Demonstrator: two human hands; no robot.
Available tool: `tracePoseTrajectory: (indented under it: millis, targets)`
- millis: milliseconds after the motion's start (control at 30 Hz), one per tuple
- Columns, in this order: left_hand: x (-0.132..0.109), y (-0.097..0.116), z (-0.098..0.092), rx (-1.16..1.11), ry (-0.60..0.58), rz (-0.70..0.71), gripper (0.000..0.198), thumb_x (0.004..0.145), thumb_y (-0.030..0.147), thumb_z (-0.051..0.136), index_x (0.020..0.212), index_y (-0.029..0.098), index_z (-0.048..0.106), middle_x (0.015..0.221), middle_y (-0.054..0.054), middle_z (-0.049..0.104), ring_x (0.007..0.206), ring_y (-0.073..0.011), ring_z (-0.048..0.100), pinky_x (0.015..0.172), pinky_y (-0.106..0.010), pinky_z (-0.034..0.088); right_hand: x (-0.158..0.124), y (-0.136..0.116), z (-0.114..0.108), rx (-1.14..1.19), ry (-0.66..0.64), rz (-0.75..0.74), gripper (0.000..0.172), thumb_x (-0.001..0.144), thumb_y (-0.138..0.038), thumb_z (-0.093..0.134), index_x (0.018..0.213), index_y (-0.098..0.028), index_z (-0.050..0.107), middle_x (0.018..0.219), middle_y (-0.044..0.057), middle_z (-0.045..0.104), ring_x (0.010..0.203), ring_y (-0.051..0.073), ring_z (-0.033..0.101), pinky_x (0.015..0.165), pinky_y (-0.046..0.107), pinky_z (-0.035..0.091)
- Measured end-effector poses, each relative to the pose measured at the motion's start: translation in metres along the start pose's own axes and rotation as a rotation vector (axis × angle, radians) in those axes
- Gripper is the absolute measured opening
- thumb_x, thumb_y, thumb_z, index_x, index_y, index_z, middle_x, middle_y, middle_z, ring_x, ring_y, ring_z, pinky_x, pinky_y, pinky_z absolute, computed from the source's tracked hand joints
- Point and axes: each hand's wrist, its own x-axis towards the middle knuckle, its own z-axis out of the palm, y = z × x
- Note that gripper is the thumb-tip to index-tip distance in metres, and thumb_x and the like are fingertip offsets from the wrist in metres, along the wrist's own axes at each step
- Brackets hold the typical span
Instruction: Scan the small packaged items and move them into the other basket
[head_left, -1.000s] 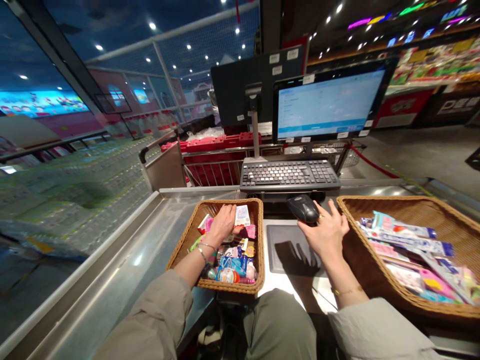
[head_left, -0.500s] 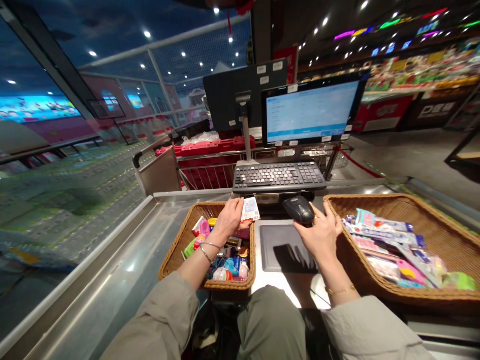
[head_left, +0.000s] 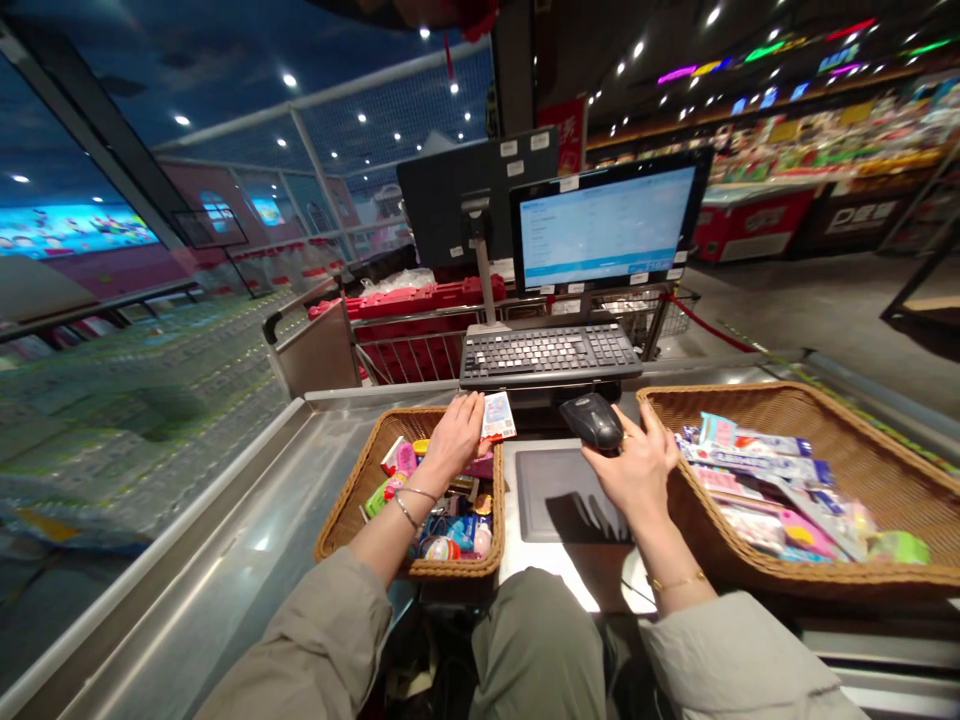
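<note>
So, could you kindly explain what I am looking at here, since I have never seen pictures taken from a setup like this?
These come from one camera worn on a person's head, looking down at their own hands at a checkout. The left hand holds a small printed packet above a wicker basket of small packaged goods. The right hand is at a black handheld scanner, beside a second wicker basket. Ahead stand a keyboard and a monitor; a steel counter runs along the left.

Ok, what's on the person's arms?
Baggy khaki-grey left sleeve and right sleeve. Two thin metal bracelets on the left wrist, a thin gold bracelet on the right wrist, and a ring on a right finger. No gloves.
</note>
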Motion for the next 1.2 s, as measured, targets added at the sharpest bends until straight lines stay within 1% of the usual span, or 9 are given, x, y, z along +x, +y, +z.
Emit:
tracePoseTrajectory:
  millis: [100, 233, 367, 500, 600, 767, 900, 1067, 1200]
  targets:
    - [0.007, 0.003, -0.001, -0.006, 0.033, -0.017, 0.079, 0.087, 0.03, 0.065, 0.153, -0.001, 0.035, 0.152, -0.03, 0.05, 0.144, -0.0375, 0.047, 0.123, -0.055, 0.035, -0.001, 0.001, -0.002, 0.005, -0.009, -0.009, 0.03, 0.078, -0.048, 0.06, 0.086, -0.023, 0.074, 0.128, 0.012, 0.072, 0.145, 0.036, 0.041, 0.118, 0.066, 0.021]
    - [0.018, 0.01, -0.005, -0.012, 0.068, -0.042, 0.079, 0.087, 0.032, 0.067, 0.151, -0.003, 0.038, 0.151, -0.03, 0.05, 0.143, -0.038, 0.047, 0.125, -0.053, 0.033, -0.001, 0.002, -0.006, 0.016, -0.016, -0.035, 0.028, 0.078, -0.045, 0.061, 0.087, -0.022, 0.074, 0.13, 0.011, 0.071, 0.145, 0.036, 0.04, 0.119, 0.067, 0.019]
    - [0.028, 0.018, -0.009, -0.04, 0.11, -0.058, 0.081, 0.088, 0.031, 0.066, 0.155, 0.0, 0.034, 0.153, -0.028, 0.049, 0.144, -0.038, 0.046, 0.125, -0.054, 0.033, -0.001, 0.005, -0.009, 0.012, -0.038, -0.081, 0.025, 0.078, -0.043, 0.063, 0.085, -0.021, 0.074, 0.13, 0.012, 0.071, 0.147, 0.037, 0.038, 0.118, 0.068, 0.019]
    - [0.036, 0.024, -0.009, -0.052, 0.149, -0.052, 0.081, 0.089, 0.032, 0.064, 0.157, 0.002, 0.032, 0.154, -0.028, 0.049, 0.144, -0.0382, 0.046, 0.124, -0.056, 0.035, -0.001, 0.008, -0.011, 0.008, -0.033, -0.12, 0.025, 0.077, -0.043, 0.066, 0.088, -0.022, 0.074, 0.131, 0.011, 0.071, 0.147, 0.037, 0.038, 0.119, 0.069, 0.018]
    - [0.04, 0.028, -0.009, -0.045, 0.17, -0.047, 0.079, 0.089, 0.032, 0.064, 0.156, 0.002, 0.034, 0.154, -0.027, 0.049, 0.144, -0.0372, 0.047, 0.124, -0.055, 0.035, -0.001, 0.009, -0.011, -0.006, -0.031, -0.149, 0.025, 0.078, -0.041, 0.065, 0.091, -0.022, 0.074, 0.132, 0.01, 0.07, 0.148, 0.037, 0.037, 0.119, 0.07, 0.017]
    - [0.047, 0.034, -0.013, -0.028, 0.196, -0.069, 0.071, 0.092, 0.034, 0.062, 0.151, -0.001, 0.042, 0.154, -0.026, 0.049, 0.144, -0.0369, 0.047, 0.125, -0.053, 0.034, -0.003, 0.007, -0.011, -0.018, -0.031, -0.206, 0.021, 0.077, -0.037, 0.066, 0.09, -0.022, 0.074, 0.132, 0.009, 0.071, 0.149, 0.038, 0.037, 0.118, 0.071, 0.017]
    - [0.05, 0.038, -0.015, -0.037, 0.196, -0.081, 0.073, 0.092, 0.034, 0.062, 0.152, -0.003, 0.041, 0.154, -0.028, 0.048, 0.145, -0.0377, 0.045, 0.127, -0.053, 0.03, -0.003, 0.004, -0.012, -0.017, -0.037, -0.219, 0.017, 0.076, -0.035, 0.067, 0.085, -0.022, 0.073, 0.133, 0.008, 0.07, 0.148, 0.038, 0.039, 0.119, 0.07, 0.016]
    - [0.051, 0.04, -0.014, -0.032, 0.219, -0.078, 0.077, 0.091, 0.033, 0.064, 0.156, 0.003, 0.037, 0.155, -0.024, 0.049, 0.144, -0.0372, 0.047, 0.126, -0.056, 0.032, -0.003, 0.001, -0.015, -0.018, -0.056, -0.223, 0.017, 0.077, -0.035, 0.067, 0.085, -0.022, 0.073, 0.135, 0.008, 0.07, 0.149, 0.038, 0.037, 0.119, 0.07, 0.016]
    - [0.052, 0.042, -0.014, -0.027, 0.23, -0.083, 0.074, 0.091, 0.034, 0.064, 0.154, 0.003, 0.041, 0.154, -0.024, 0.05, 0.143, -0.0372, 0.049, 0.125, -0.056, 0.033, -0.003, 0.0, -0.016, -0.012, -0.05, -0.248, 0.016, 0.077, -0.034, 0.068, 0.084, -0.021, 0.073, 0.134, 0.008, 0.07, 0.148, 0.039, 0.038, 0.119, 0.07, 0.016]
